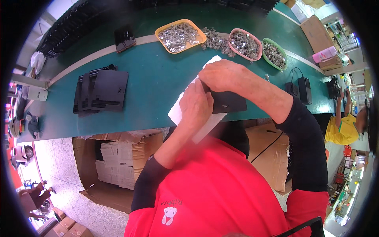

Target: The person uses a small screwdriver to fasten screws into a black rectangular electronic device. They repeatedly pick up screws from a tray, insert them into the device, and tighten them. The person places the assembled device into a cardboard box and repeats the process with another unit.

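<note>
A flat black plastic panel (231, 102) lies over a white foam sheet (176, 111) at the front edge of the green table. My left hand (196, 103) holds the panel by its left side, fingers bent against it. Just beyond, my right hand (222, 75) is curled closed at the panel's far left corner, its fingertips hidden beneath the knuckles. What it pinches does not show. Past my hands stand a yellow tray (157, 32), a pink tray (260, 49) and a green tray (285, 65), each full of small metal pieces.
Similar black panels (108, 91) are stacked at the left. A loose heap of metal pieces (218, 41) lies between two trays. A dark phone-like object (124, 38) is at the back; black adapters (304, 90) sit at the right. Cardboard boxes (144, 156) stand below the table. A person in yellow (342, 129) is far right.
</note>
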The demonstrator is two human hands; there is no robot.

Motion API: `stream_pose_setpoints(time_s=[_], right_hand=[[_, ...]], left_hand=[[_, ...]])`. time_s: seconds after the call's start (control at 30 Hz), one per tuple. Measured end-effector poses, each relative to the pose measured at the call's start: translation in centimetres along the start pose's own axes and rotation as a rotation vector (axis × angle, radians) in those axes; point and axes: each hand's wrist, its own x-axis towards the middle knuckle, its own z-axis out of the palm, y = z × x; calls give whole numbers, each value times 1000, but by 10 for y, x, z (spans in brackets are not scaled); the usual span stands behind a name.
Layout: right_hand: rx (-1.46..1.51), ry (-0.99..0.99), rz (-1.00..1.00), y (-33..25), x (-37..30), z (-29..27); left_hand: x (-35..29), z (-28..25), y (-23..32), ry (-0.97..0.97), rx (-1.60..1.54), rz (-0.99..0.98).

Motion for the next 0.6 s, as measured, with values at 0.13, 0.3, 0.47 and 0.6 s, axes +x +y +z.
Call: stream_pose_setpoints(time_s=[0.13, 0.3, 0.47, 0.6], right_hand=[[84, -86, 109, 8, -5, -1], [140, -46, 150, 9, -12, 8], [212, -33, 209, -5, -18, 4], [279, -28, 260, -4, -17, 7]], left_hand=[[0, 1, 2, 41, -16, -5], [-1, 1, 3, 37, -9, -16], [-2, 1, 2, -26, 21, -14], [-3, 0, 2, -12, 11, -1]])
